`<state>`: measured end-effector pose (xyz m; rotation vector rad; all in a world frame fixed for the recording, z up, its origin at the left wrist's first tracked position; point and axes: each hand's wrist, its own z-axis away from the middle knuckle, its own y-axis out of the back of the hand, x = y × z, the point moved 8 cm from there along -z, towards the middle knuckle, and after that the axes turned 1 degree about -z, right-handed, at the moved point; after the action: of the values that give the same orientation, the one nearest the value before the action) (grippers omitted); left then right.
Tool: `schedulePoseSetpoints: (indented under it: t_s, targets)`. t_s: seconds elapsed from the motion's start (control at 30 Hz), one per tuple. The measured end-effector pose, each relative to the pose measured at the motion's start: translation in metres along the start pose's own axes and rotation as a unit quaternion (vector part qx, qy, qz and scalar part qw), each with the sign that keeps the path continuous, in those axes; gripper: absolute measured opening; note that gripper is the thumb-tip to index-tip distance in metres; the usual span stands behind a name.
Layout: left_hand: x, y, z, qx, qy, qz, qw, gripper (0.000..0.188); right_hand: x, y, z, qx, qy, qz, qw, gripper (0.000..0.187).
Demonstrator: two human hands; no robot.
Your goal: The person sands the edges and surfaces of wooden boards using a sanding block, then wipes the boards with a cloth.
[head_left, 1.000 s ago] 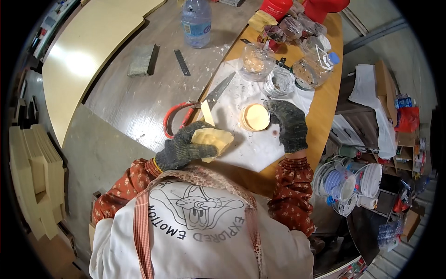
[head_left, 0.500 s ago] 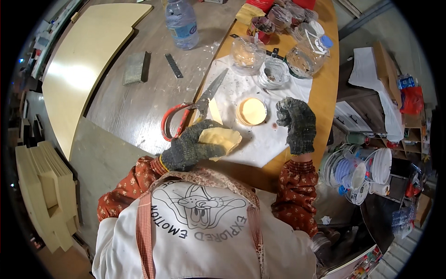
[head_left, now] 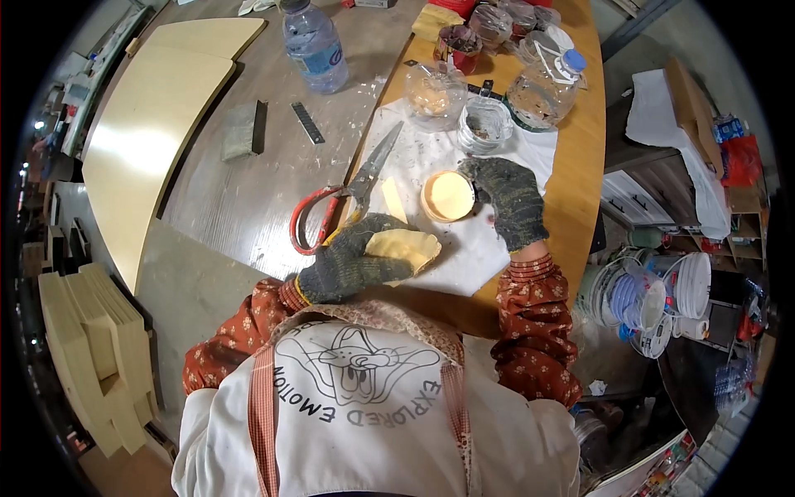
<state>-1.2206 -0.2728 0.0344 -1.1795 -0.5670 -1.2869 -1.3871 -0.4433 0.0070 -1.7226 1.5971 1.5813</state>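
My left hand (head_left: 352,265), in a dark knit glove, is closed on a pale yellow piece of sheet (head_left: 404,248), bent into a curve. Large red-handled scissors (head_left: 335,203) lie just beyond it, blades pointing away. A small round tub (head_left: 448,197) of pale yellow, smooth-topped stuff sits on white paper (head_left: 472,261). My right hand (head_left: 507,203), gloved too, is curled at the tub's far right side, fingertips close to its rim. Its palm is turned down, so whatever it may hold is hidden. A thin pale yellow strip (head_left: 393,201) lies between scissors and tub.
Behind the tub stand a clear wire-wrapped jar (head_left: 485,126), a clear plastic container (head_left: 435,98) and a blue-capped jug (head_left: 546,91). A water bottle (head_left: 316,50), a grey block (head_left: 243,131) and a dark perforated strip (head_left: 307,123) are further left. Buckets (head_left: 638,302) crowd the right.
My right hand has moved left and slightly away from me, to the tub's edge, its fingers reaching further leftward. My left hand still holds the yellow sheet, shifted slightly right.
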Motion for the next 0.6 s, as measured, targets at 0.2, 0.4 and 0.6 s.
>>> schedulePoseSetpoints:
  t_s: [0.2,0.4,0.6]
  targets:
    - [0.009,-0.015,-0.006,-0.030,-0.041,-0.011,0.999,0.055,0.003,0.008,0.020,0.030,-0.327,-0.215,0.920,0.021]
    - [0.015,-0.019,-0.009,-0.039,-0.040,-0.014,0.998,0.054,-0.003,0.010,0.027,0.022,-0.288,-0.208,0.935,0.024]
    - [0.010,-0.019,-0.024,-0.032,-0.097,0.036,0.994,0.049,-0.015,0.019,0.033,0.048,-0.167,-0.168,0.970,0.025]
